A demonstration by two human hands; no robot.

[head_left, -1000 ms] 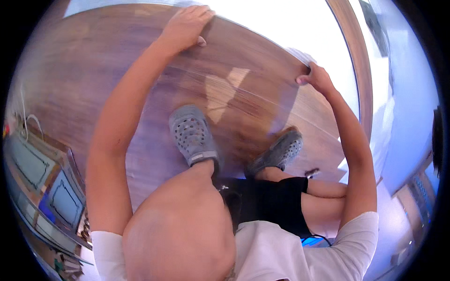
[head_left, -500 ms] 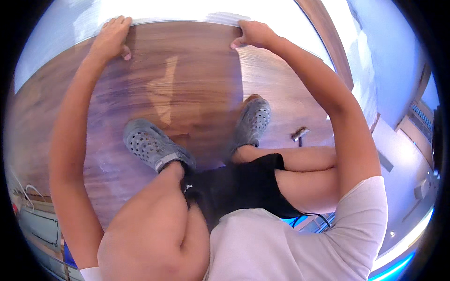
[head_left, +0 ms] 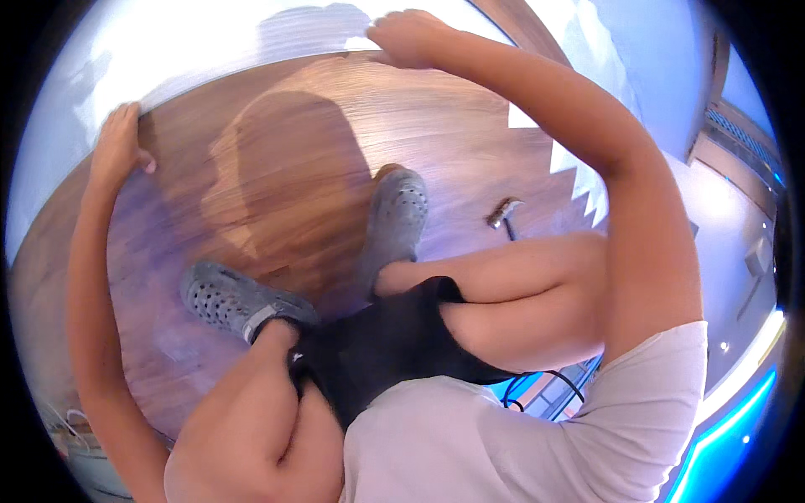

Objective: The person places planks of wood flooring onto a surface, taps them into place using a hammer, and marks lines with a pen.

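Observation:
My left hand lies at the far left edge of the brown wood-look floorboards. Its fingers stretch over the edge towards the white sheet, and its thumb stands apart on the boards. At the far edge, right of the middle, is my right hand, smeared by motion. Its fingers look bent, and I cannot tell whether it touches the boards or the sheet. My shadow falls across the boards between both hands.
My feet, in grey clogs, rest on the boards. A hammer lies right of them. White jagged-edged sheet material is farther right. A brown strip runs along the top right. Dark cables show beside my shirt.
My right hand has moved left along the far edge. My left hand sits lower and farther left in view. The whole view has shifted, with feet and hammer now farther left.

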